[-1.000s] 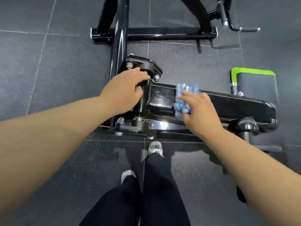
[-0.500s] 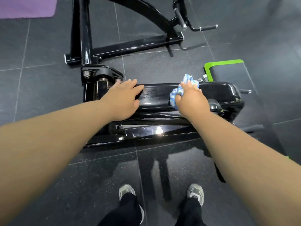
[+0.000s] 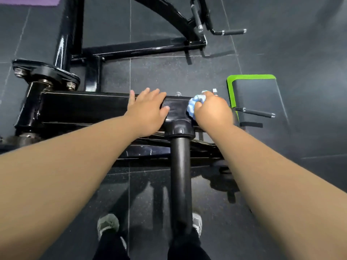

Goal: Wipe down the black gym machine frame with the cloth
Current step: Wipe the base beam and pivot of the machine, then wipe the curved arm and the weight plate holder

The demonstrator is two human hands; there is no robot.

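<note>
Clutching the cloth (image 3: pixel 193 107), the right hand (image 3: pixel 213 111) presses the frame (image 3: pixel 84 107); left hand (image 3: pixel 148 112) rests flat.

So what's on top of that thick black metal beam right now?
The left hand rests flat on the black metal beam, and the right hand grips a bunched blue-and-white cloth against it. The surface beneath them is hidden.

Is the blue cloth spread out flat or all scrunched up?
Scrunched up. The blue cloth is a bunched wad gripped in the right hand, pressed on the black frame; only crumpled folds poke out by the fingers.
</note>
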